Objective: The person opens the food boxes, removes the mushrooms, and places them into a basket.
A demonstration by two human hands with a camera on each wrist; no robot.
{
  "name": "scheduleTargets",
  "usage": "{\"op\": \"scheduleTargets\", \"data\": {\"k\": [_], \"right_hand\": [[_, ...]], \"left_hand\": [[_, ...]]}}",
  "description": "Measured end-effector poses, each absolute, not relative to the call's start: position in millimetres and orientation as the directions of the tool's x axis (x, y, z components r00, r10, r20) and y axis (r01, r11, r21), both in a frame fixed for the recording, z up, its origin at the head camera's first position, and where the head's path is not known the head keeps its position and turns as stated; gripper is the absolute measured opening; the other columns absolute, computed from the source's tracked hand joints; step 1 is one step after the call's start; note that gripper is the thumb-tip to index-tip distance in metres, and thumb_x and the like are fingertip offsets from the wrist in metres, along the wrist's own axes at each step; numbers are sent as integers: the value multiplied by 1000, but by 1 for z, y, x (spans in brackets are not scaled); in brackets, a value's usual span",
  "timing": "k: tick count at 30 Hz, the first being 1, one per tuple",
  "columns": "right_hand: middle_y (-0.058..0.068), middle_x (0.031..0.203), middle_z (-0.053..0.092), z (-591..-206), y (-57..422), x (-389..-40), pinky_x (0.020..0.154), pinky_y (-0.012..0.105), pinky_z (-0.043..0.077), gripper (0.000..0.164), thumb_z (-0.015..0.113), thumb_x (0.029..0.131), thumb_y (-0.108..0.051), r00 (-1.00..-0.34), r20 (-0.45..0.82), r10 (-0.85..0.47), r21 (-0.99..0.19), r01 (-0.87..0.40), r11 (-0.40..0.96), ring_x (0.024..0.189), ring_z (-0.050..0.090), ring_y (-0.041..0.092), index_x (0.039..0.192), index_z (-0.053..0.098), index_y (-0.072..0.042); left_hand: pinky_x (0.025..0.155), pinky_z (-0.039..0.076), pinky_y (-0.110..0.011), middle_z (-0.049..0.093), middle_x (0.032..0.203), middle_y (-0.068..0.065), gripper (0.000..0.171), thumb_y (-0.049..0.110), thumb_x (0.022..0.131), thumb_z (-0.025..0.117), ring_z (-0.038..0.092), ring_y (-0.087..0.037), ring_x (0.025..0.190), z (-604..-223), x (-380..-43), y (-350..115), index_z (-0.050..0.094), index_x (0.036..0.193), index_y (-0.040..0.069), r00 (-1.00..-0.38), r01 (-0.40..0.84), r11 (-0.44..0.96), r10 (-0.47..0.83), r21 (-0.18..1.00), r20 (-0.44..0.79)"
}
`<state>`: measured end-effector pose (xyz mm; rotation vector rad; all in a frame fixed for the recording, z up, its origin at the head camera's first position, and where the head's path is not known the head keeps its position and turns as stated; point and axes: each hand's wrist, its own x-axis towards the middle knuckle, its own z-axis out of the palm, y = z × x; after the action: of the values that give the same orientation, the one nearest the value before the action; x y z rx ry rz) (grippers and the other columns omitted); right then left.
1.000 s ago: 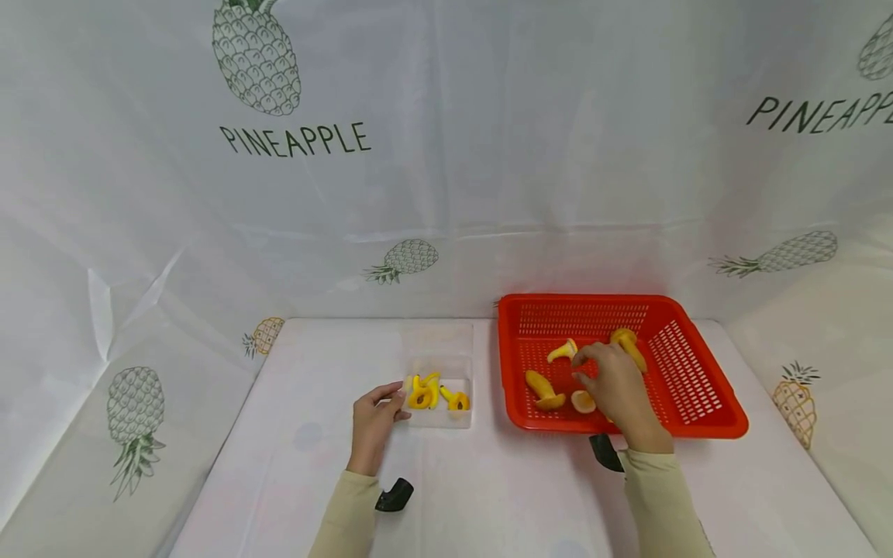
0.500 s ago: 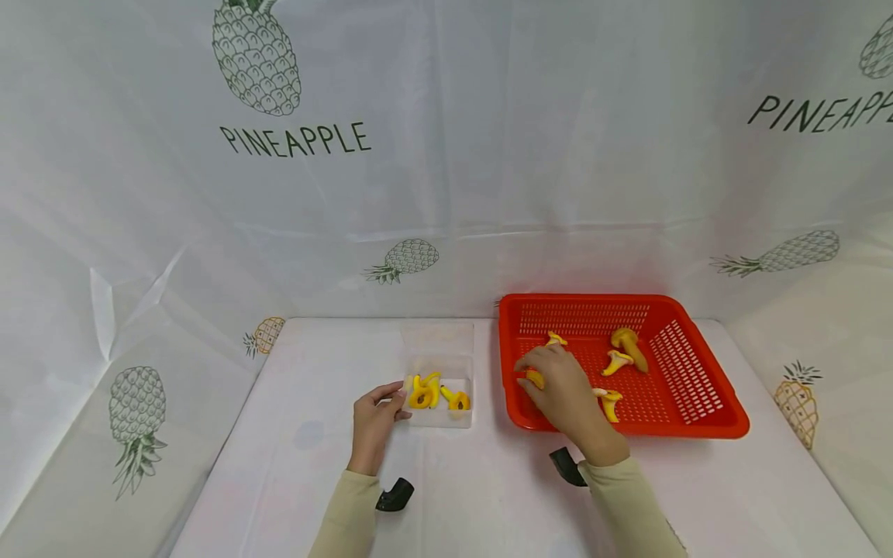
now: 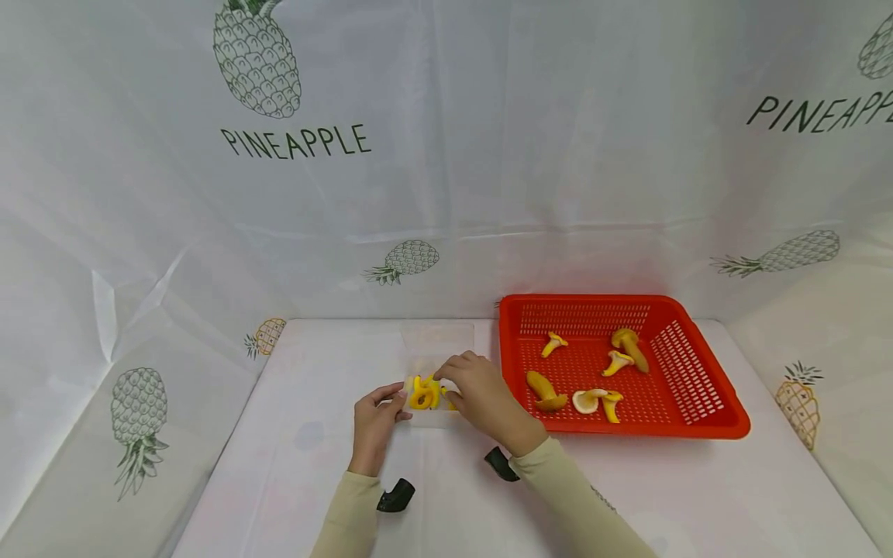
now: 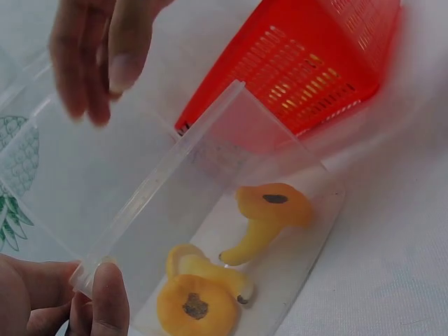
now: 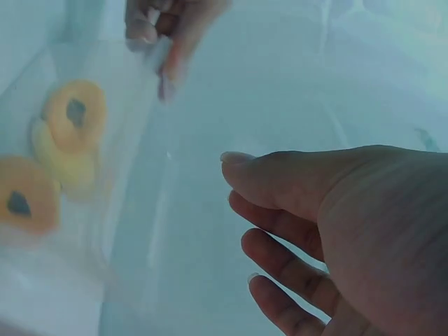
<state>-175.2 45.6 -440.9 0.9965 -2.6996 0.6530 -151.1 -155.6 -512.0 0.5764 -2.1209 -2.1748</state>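
Sleeves of beige fabric (image 3: 349,515) nearest, black curved piece (image 3: 396,496) by each wrist. Left hand (image 3: 374,430): thumb and fingers pinching left edge of clear rectangular plastic box (image 3: 429,421), on white-covered desk (image 3: 279,465). Right hand (image 3: 481,397): over same box, fingers loosely bent, thumb and fingertips apart. Inside box: yellow-orange dark-spotted mushrooms (image 4: 171,308). Right of box, just beside: red perforated plastic basket (image 3: 698,430) with yellow and brownish mushrooms (image 3: 546,390). Behind: white pineapple-print sheet (image 3: 488,155).
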Motion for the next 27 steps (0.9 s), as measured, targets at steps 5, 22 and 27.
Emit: {"op": "scheduleTargets", "data": {"k": [5, 22, 27], "right_hand": [[3, 116, 77, -451, 24, -181, 99, 40, 59, 28, 88, 88, -11, -771, 243, -589, -337, -637, 694, 109, 67, 24, 115, 81, -11], [4, 108, 78, -482, 2, -202, 93, 31, 60, 26, 88, 87, -8, -788, 112, -606, -366, -599, 712, 97, 67, 21, 112, 82, -8], [4, 106, 79, -484, -2, -210, 94, 29, 61, 26, 88, 86, -9, -772, 56, -633, -372, -605, 704, 96, 68, 20, 112, 83, -8]], "left_hand": [[64, 62, -22, 60, 106, -15, 28, 0, 103, 66, 60, -12, 69, -514, -151, -156, 68, 127, -15, -930, -213, -65, -292, 975, -223], [63, 63, -22, 60, 105, -14, 28, 0, 101, 68, 60, -12, 69, -515, -153, -158, 69, 125, -15, -936, -198, -81, -281, 977, -213], [63, 63, -22, 60, 105, -14, 26, 0, 102, 68, 60, -12, 68, -516, -153, -158, 70, 124, -14, -936, -193, -86, -283, 977, -210]]}}
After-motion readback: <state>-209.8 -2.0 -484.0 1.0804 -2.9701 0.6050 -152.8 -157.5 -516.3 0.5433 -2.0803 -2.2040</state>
